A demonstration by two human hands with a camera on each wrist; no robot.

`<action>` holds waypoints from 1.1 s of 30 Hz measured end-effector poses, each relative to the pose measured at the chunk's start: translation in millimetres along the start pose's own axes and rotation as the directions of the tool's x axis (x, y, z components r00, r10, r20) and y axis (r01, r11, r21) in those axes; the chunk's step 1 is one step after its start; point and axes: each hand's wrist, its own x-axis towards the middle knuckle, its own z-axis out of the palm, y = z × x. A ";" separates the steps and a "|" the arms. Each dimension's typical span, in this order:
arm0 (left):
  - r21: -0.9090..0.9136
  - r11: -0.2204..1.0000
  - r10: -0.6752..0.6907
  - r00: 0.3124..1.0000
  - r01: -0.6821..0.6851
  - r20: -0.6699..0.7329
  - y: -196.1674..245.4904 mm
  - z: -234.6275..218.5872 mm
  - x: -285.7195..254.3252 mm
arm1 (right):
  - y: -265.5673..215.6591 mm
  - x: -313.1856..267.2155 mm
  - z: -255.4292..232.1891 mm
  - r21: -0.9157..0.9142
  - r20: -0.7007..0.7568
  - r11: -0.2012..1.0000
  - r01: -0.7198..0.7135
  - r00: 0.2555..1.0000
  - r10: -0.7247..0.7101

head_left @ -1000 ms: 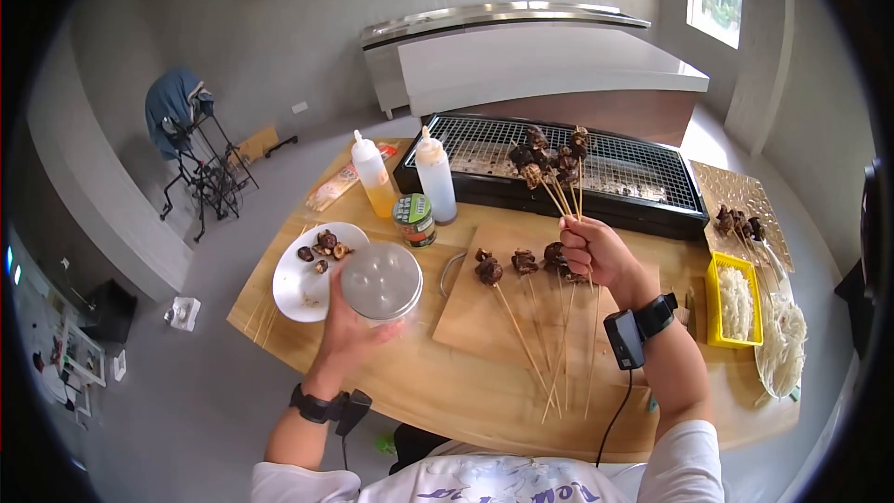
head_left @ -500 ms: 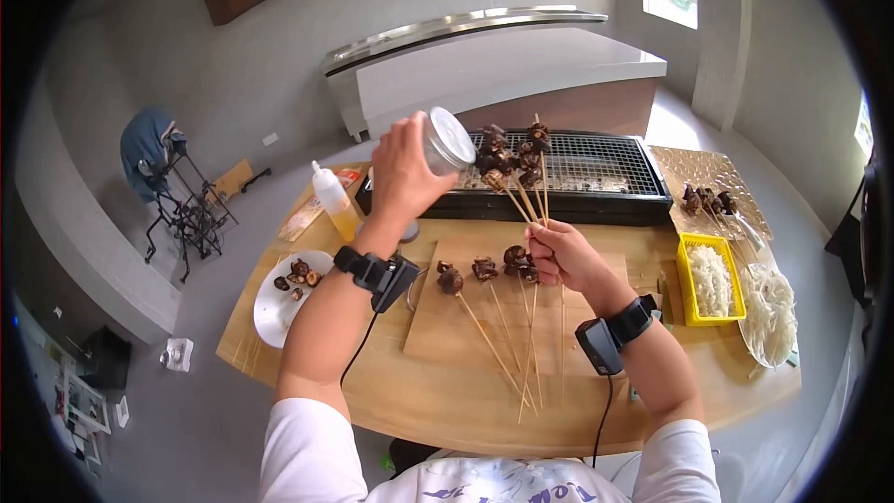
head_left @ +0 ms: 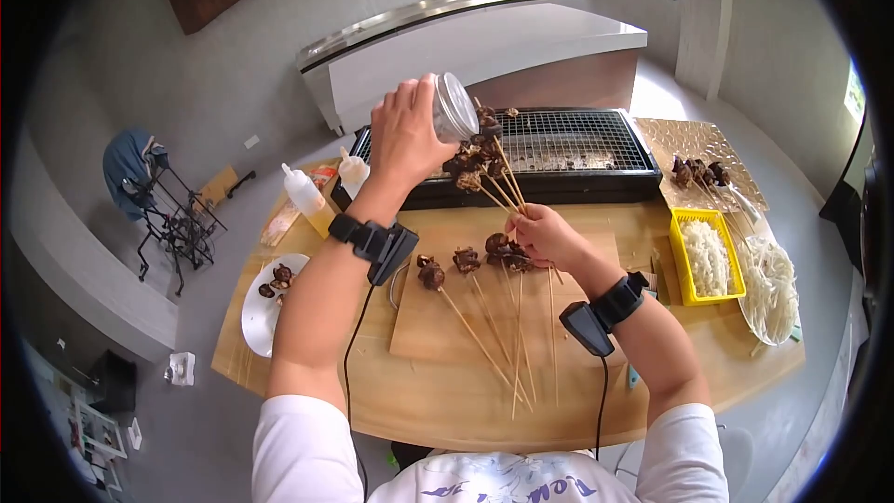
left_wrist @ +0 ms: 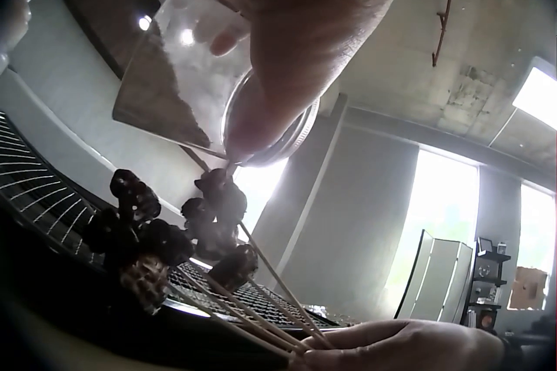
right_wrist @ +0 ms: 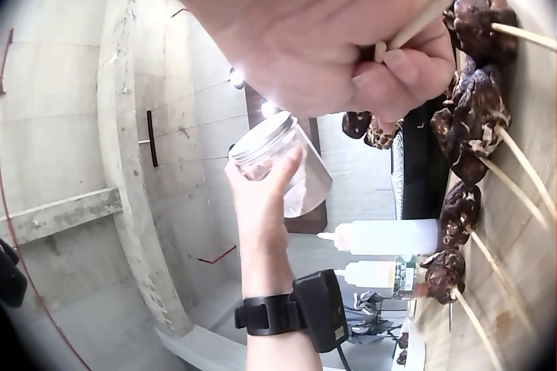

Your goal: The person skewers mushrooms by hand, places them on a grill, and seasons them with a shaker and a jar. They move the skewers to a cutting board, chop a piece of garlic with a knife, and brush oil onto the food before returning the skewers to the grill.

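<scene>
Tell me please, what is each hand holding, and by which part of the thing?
The left hand holds the jar round its side. The right hand grips skewers by their sticks, below the food.

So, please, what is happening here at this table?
The person's left hand grips a clear jar, tilted close above a bunch of skewers with dark food pieces. The right hand holds this bunch up by the grill. More such skewers lie on the wooden board.
</scene>
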 end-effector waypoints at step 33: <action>-0.088 0.975 -0.173 0.942 0.206 0.289 -8.3 14.8 -13.7 | 9.7 40.2 -5.7 -0.932 -0.075 -0.215 -0.290 0.738 -0.671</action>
